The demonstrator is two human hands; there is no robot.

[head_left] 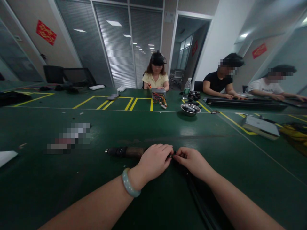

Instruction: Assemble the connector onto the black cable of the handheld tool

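A dark rod-shaped tool [124, 151] lies sideways on the green table [153, 127] just in front of me. My left hand [154, 159] is closed over its right end, a pale green bangle on that wrist. My right hand [193, 160] pinches a small dark part where the tool meets a black cable [199, 201] that runs back toward me. The two hands nearly touch. What sits between the fingers is hidden.
A metal bowl [190, 109] with small parts stands past the middle, a water bottle [187, 88] behind it. Three people sit at the far and right sides. Coloured wires [161, 99], a grey flat device [261, 125], yellow tape lines and office chairs [72, 76] are around.
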